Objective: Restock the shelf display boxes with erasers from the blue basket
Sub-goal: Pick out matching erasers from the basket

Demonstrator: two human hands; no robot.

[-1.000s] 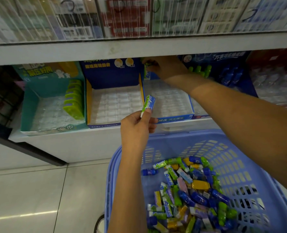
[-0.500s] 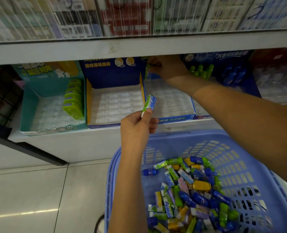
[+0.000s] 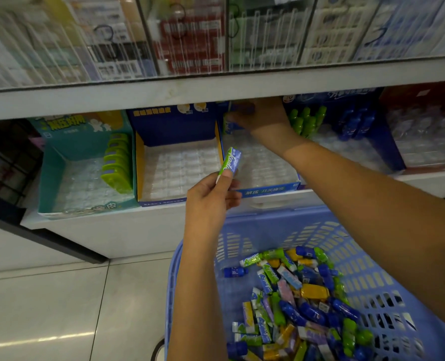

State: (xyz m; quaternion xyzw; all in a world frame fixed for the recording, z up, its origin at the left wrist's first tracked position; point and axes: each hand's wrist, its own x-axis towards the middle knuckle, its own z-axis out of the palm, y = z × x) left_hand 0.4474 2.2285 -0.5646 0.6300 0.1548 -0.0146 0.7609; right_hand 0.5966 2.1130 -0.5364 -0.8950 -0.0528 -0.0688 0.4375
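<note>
Our left hand (image 3: 211, 196) pinches a green-and-blue eraser (image 3: 230, 161) above the blue basket (image 3: 255, 217)'s far rim. Our right hand (image 3: 260, 118) reaches the blue display box (image 3: 268, 190)'s far end — its grip is too blurred to tell. Half-hidden under the upper shelf (image 3: 216, 92), an eraser could seat crooked.

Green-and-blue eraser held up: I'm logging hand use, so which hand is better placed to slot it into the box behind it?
Left. The left hand pinches the eraser just before the display box; the right hand reaches to its back.
</note>
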